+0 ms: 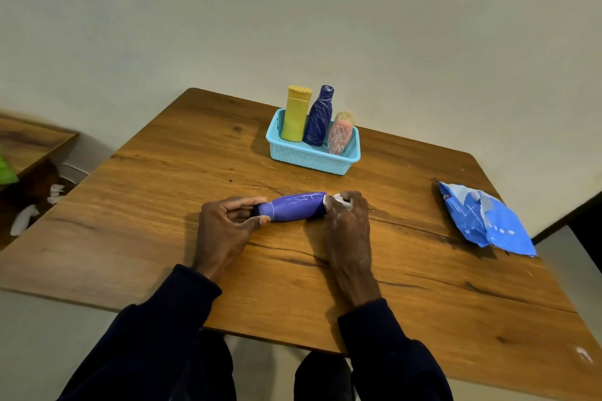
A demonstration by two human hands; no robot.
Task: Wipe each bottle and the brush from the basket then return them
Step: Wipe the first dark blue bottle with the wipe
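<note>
Illumination warm, even, moderately dim; soft shadows fall left of the basket (312, 156) and beneath the hands. Wide-angle distortion bends the table (163, 172) edges. Left margin appears slightly blurred.

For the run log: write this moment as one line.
step: wiping purple bottle | left hand: pinches one end | right hand: white wipe on other end | basket: three items

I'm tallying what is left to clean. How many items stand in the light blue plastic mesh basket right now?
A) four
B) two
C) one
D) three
D: a yellow plastic bottle, a dark blue scribbled bottle and a pinkish rounded item stand in the light blue basket; the purple bottle is out, gripped by the left hand, with the right hand holding a white wipe at its other end.
</note>
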